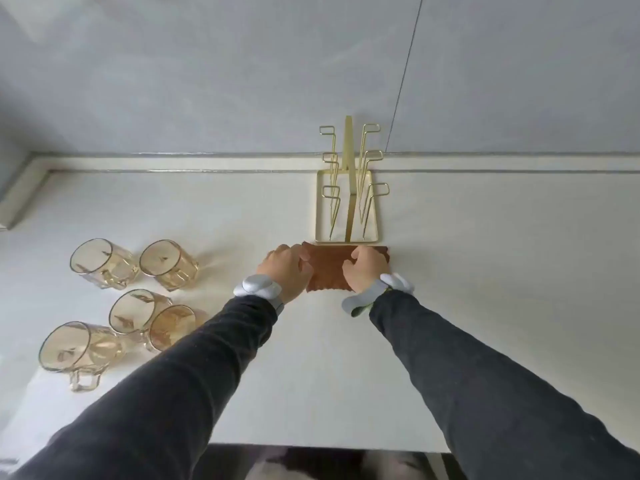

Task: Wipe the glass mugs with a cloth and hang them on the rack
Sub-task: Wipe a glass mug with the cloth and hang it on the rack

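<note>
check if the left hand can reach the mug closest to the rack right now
Probably yes: only bare counter lies between the left hand and that mug. The hand holds the left edge of the cloth, so it would have to let go or carry it along.

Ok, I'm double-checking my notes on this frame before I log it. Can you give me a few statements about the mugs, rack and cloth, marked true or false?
1. Five amber glass mugs sit on the counter, left of the hands. True.
2. One mug already hangs on the gold rack. False: all its hooks are bare.
3. The left hand and right hand both hold the brown cloth. True.
4. The cloth lies behind the rack, against the wall. False: it lies on the near side, right in front of the rack's base.
5. Each wrist wears a grey band. True.
</note>
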